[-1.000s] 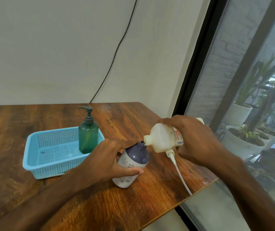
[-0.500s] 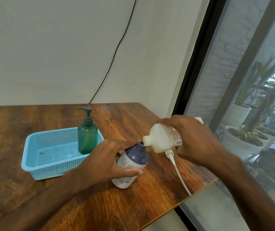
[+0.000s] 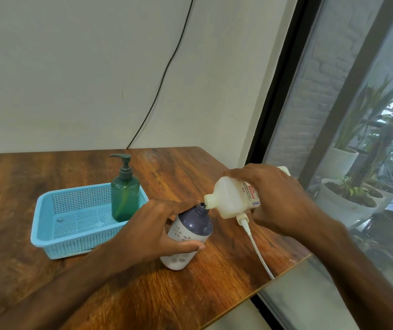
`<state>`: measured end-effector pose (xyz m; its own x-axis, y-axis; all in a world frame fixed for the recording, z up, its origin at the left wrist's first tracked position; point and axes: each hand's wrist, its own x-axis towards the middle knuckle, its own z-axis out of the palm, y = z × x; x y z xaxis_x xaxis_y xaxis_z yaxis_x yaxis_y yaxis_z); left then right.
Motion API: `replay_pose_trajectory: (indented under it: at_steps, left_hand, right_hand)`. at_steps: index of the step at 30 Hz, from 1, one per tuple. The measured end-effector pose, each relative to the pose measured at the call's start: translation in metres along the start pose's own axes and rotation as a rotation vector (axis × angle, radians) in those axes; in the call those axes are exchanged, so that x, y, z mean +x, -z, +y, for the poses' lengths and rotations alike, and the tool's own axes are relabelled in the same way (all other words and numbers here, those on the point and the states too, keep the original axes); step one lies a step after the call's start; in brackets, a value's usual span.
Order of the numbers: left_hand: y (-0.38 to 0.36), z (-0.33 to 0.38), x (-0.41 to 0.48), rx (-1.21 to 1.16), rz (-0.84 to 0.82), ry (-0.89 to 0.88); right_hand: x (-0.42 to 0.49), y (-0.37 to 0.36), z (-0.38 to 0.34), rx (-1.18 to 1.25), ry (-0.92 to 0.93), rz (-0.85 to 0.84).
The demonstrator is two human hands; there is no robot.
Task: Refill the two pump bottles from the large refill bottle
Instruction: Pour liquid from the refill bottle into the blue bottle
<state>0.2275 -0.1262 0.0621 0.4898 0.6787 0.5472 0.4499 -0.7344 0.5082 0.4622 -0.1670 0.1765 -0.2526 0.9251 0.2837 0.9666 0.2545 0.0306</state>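
I see the refill bottle (image 3: 231, 200) tipped sideways, its open mouth at the neck of the purple-topped pump bottle (image 3: 190, 234), which tilts on the table (image 3: 190, 294). The left hand (image 3: 152, 232) curls round that bottle and the right hand (image 3: 278, 201) grips the refill bottle. The green pump bottle (image 3: 124, 198) stands upright in the blue basket (image 3: 48, 234).

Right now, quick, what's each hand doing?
Left hand: holding the purple flowered bottle.
Right hand: holding the white refill bottle, tipped toward it.

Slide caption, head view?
Right hand tips refill bottle at open purple bottle gripped by left hand; green pump bottle in basket.
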Motion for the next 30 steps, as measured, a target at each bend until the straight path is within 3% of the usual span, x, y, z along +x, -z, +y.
replay_pose_trajectory:
  at_steps: [30]
  left_hand:
    - [-0.0033, -0.0069, -0.0003, -0.013, -0.005, -0.002]
  right_hand:
    - [-0.0011, 0.0024, -0.0035, -0.036, 0.039, 0.014]
